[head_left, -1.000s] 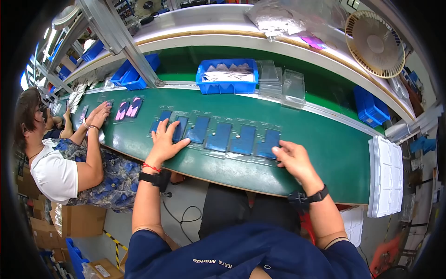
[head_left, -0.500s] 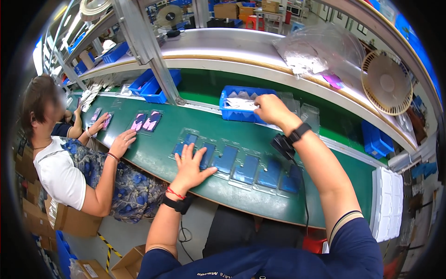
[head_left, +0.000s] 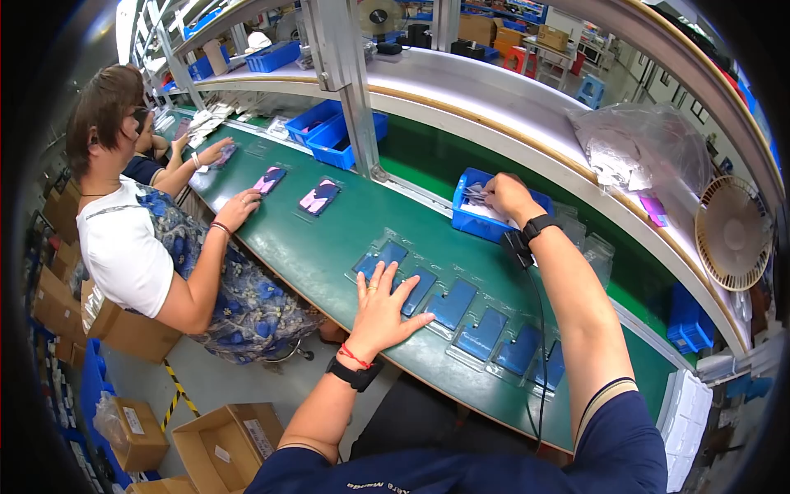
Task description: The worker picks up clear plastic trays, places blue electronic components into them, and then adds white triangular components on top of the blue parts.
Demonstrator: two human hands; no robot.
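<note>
I'm watching the left hand (head_left: 383, 309) spread wide mid-frame, fingers over the left end of a row of blue packs (head_left: 480, 333); up and right, the right hand (head_left: 508, 196) reaches, fingers curled, into a blue bin (head_left: 477, 225) of pale slips (head_left: 482, 209), whether gripping one I can't tell. Two blue boxes (head_left: 370, 128) sit upper left; the green desk (head_left: 329, 263) runs between pink-and-navy packs (head_left: 319, 197) and my row, its front edge curving toward lower right

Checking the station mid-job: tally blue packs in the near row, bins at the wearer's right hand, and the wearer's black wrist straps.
Blue packs, near row: 6
Blue bin at right hand: 1
Black wrist straps: 2
Total: 9
</note>
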